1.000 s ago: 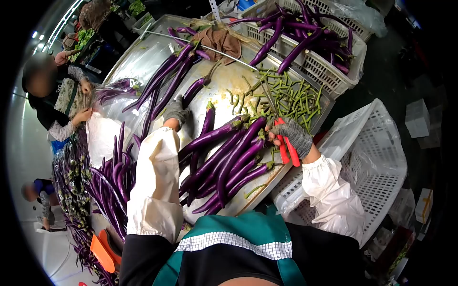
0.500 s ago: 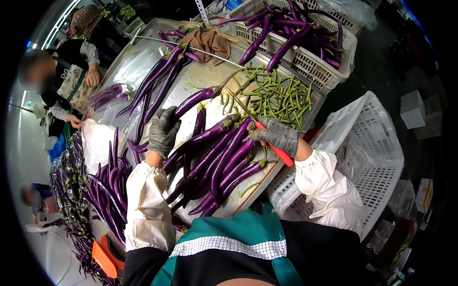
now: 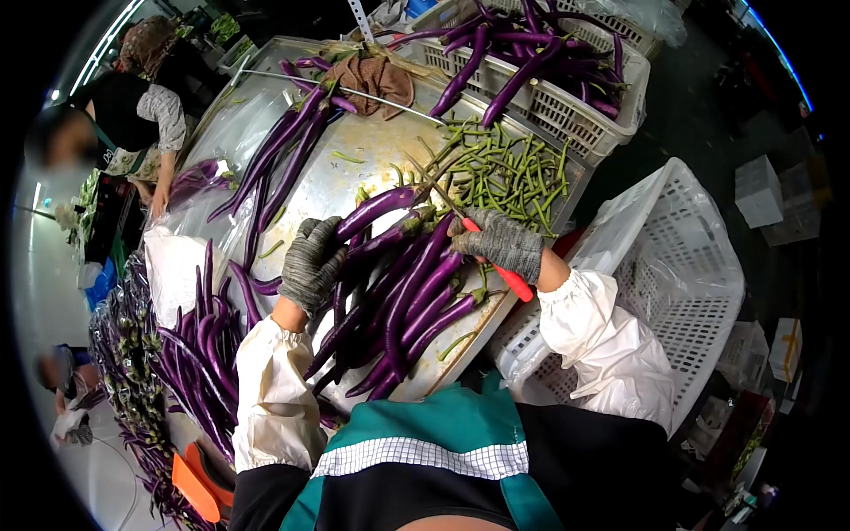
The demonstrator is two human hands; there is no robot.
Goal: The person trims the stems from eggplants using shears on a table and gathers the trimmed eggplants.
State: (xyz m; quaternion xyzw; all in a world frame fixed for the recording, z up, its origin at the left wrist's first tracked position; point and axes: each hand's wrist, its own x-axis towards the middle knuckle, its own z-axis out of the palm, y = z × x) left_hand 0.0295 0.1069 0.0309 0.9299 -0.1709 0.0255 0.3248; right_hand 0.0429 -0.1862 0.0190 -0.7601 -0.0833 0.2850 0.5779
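My left hand (image 3: 312,265), in a grey knit glove, is closed around a long purple eggplant (image 3: 376,211) near its lower end. Its stem end points up and right, toward the pile of cut green stems (image 3: 509,173). Red-handled scissors (image 3: 509,276) are gripped in my gloved right hand (image 3: 498,243). Their thin blades reach up and left, beside the held eggplant's stem; whether they touch it I cannot tell. Below both hands, several eggplants (image 3: 421,301) lie side by side on the metal table (image 3: 354,173).
A crate (image 3: 567,119) heaped with eggplants stands at the far edge. At right is a white plastic-lined basket (image 3: 682,274). A brown cloth (image 3: 372,84) lies behind more eggplants (image 3: 288,164). Another bunch (image 3: 199,341) is at left, near a co-worker (image 3: 133,124).
The held eggplant and my left hand have shifted slightly right and down. My right hand has come a little closer with the scissors. The co-worker at left has reached forward over the plastic.
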